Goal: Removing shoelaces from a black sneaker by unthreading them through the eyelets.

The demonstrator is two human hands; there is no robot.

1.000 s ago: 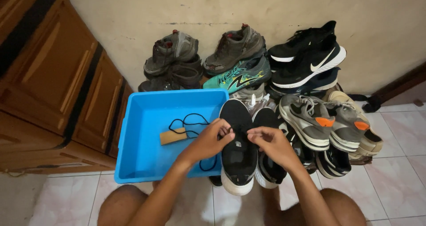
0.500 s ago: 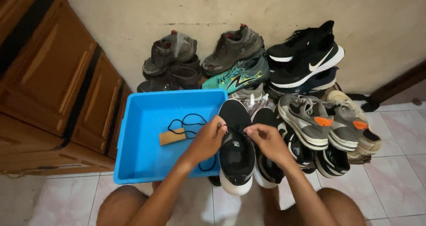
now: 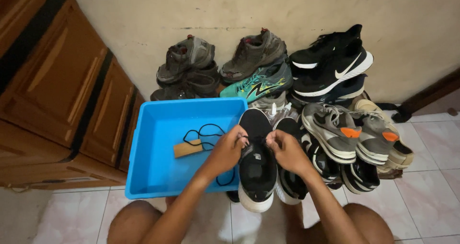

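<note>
Hands (image 3: 258,150) edged closer over black shoe (image 3: 257,177), fingertips on laces.

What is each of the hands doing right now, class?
Left hand: pinched shut on the black lace of the black white-soled sneaker.
Right hand: pinched shut on the same lace.

Two bare forearms run up from the bottom centre of the frame toward its middle, each ending in an uncovered hand: the left hand (image 3: 229,150) just left of centre and the right hand (image 3: 286,150) just right of it. No sleeves, cuffs or gloves show on either arm, and no watch, bracelet or ring can be made out at the wrists or fingers. Along the bottom edge two bare knees show, one at lower left and one at lower right, with no trouser or short fabric visible over them.
</note>
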